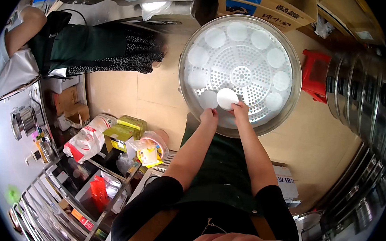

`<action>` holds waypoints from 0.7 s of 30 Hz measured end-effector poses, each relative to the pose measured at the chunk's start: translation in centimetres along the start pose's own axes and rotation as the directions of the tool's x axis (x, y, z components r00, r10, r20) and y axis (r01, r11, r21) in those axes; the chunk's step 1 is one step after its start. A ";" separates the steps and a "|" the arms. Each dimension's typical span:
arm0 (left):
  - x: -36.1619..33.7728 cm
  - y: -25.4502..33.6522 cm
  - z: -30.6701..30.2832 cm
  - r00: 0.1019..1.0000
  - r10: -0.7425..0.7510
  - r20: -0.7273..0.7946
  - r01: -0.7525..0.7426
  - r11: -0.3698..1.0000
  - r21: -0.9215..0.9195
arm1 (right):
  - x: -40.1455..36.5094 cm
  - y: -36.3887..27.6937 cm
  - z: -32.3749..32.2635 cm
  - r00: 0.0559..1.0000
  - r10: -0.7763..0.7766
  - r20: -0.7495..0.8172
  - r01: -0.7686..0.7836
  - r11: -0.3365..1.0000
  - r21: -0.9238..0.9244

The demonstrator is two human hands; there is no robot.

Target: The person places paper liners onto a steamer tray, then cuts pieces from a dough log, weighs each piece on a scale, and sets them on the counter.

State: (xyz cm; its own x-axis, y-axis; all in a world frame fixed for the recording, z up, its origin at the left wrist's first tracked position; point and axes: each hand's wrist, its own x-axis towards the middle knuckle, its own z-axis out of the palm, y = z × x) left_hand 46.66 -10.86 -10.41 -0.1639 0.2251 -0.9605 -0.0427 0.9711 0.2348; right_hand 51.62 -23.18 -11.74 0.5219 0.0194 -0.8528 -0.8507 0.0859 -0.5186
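Observation:
A large round metal steamer tray (pixel 225 66) with a perforated base lies in front of me. Thin white paper rounds (pixel 237 31) form a ring along its inside edge. My right hand (pixel 240 109) pinches a stack of white paper rounds (pixel 227 99) over the near part of the tray. Beside it, my left hand (pixel 209 116) has its fingers closed at the lower edge of a single paper round (pixel 208 99); whether it grips that round is hard to tell.
Another person in a dark apron (pixel 87 43) stands at the upper left. Cardboard boxes (pixel 265 8) are beyond the tray, a red stool (pixel 316 74) right of it. Stacked metal steamers (pixel 356 91) stand far right. Bags and a yellow-green box (pixel 121 133) sit at left.

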 end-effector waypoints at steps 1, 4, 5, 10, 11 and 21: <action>0.3 -0.3 0.1 0.999 -0.014 -0.032 0.012 0.999 -0.053 | -0.1 0.0 -0.3 1.000 -0.003 0.004 0.003 1.000 -0.025; 0.4 -0.7 0.7 0.994 -0.039 -0.101 0.026 0.991 -0.132 | -0.6 -0.3 -0.7 1.000 -0.017 0.010 0.018 0.998 -0.062; 0.3 -0.9 0.6 0.993 -0.030 -0.112 0.018 0.994 -0.109 | -0.8 -0.4 -0.8 1.000 -0.020 0.011 0.020 0.998 -0.067; -2.8 -1.1 -0.7 0.979 0.142 0.144 -0.175 0.951 0.256 | -1.1 -1.0 -0.9 0.999 -0.017 0.044 0.026 0.975 -0.219; -2.9 -0.9 -1.1 0.940 0.194 0.281 -0.284 0.900 0.331 | -1.4 -1.3 -0.8 0.998 -0.022 0.055 0.035 0.966 -0.255; -2.0 -0.2 -1.2 0.869 0.122 0.480 -0.427 0.674 0.603 | -1.2 -0.1 -2.8 0.995 -0.035 0.097 0.058 0.968 -0.246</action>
State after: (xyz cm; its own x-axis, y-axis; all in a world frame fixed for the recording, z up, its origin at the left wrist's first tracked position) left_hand 45.79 -11.62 -8.39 0.3250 0.3524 -0.8776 0.6355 0.6059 0.4786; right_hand 50.92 -25.96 -10.80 0.5553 0.1127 -0.8240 -0.8082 -0.1608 -0.5666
